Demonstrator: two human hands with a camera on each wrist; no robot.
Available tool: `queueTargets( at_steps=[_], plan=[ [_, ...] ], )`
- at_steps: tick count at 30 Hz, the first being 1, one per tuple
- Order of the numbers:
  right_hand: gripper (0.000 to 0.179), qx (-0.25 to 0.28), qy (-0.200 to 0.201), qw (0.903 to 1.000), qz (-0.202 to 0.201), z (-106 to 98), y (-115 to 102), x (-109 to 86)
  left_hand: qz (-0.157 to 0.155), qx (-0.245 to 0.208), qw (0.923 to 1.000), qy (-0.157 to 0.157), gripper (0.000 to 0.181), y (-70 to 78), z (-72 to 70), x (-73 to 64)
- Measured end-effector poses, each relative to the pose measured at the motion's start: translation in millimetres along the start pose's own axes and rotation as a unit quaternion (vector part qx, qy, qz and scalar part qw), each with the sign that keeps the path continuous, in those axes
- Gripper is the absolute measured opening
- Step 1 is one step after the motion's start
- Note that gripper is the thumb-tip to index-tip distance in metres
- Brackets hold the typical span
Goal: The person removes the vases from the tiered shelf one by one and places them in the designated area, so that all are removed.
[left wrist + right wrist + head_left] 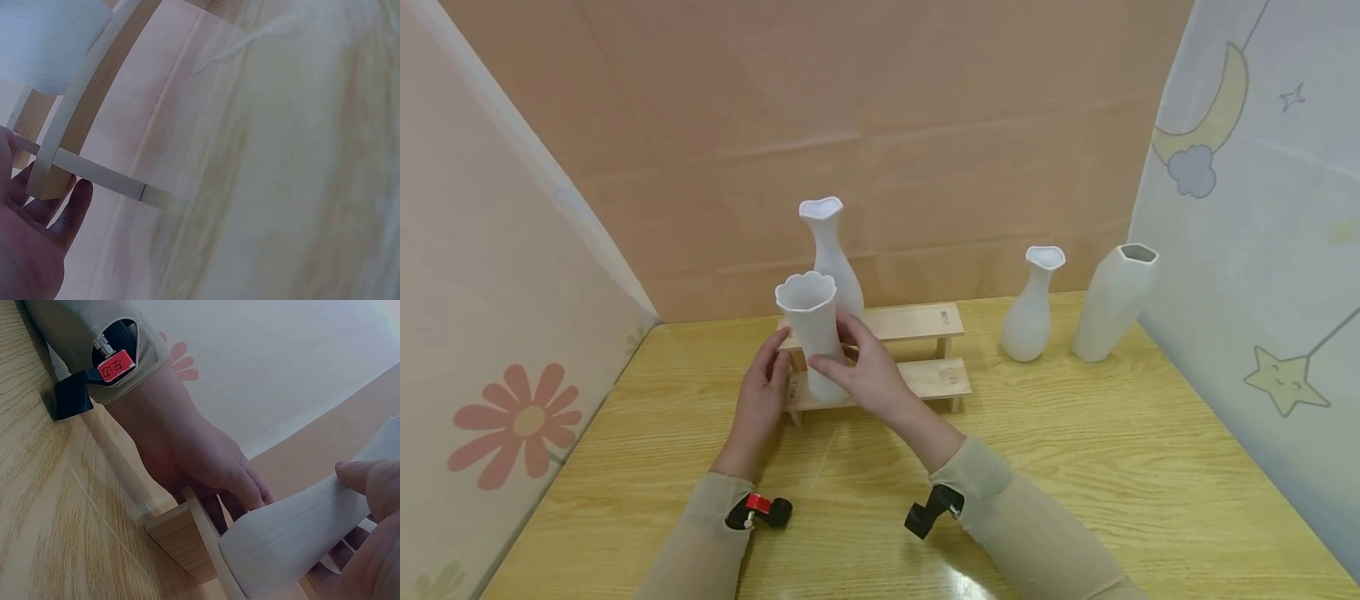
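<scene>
A white vase with a scalloped rim [812, 321] stands on the lower step of a small two-step wooden stand [925, 379], leaning slightly. My right hand [872, 371] grips its body from the right, thumb in front. At the stand's left end, my left hand [763, 396] holds the wood, its fingers curled about the end; in the left wrist view some fingers [78, 203] show behind the step's end. In the right wrist view the vase's base [269, 550] meets the step beside the left hand. Behind, a taller white vase [838, 271] stands on the upper step.
To the right on the wood-grain table [1075, 467] stand a white narrow-necked vase [1028, 321] and a white faceted vase [1112, 308]. A pinkish-tan cloth [887, 150] hangs behind; patterned panels flank both sides. Black wrist mounts [934, 510] sit on the sleeves.
</scene>
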State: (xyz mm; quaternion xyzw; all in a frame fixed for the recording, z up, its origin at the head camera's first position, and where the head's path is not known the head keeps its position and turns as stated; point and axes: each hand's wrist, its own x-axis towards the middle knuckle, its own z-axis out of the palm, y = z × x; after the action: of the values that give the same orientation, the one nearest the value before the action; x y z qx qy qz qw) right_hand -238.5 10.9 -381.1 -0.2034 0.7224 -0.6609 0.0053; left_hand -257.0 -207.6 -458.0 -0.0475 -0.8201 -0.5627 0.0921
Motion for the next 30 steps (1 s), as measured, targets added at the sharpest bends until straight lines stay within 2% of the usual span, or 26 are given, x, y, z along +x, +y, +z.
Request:
queueTargets(
  at_steps=[20,30],
  plan=[
    [0.065,-0.007,0.005,0.9999,-0.010,-1.9,-1.4,-0.9,-0.015,0.004,0.9999,0.005,0.050,4.9,0.3,-0.7],
    [0.066,-0.007,0.000,1.0000,-0.007,-3.5,-5.1,-2.5,-0.018,-0.004,0.9998,-0.004,0.050,4.2,-0.5,-0.7]
  ],
)
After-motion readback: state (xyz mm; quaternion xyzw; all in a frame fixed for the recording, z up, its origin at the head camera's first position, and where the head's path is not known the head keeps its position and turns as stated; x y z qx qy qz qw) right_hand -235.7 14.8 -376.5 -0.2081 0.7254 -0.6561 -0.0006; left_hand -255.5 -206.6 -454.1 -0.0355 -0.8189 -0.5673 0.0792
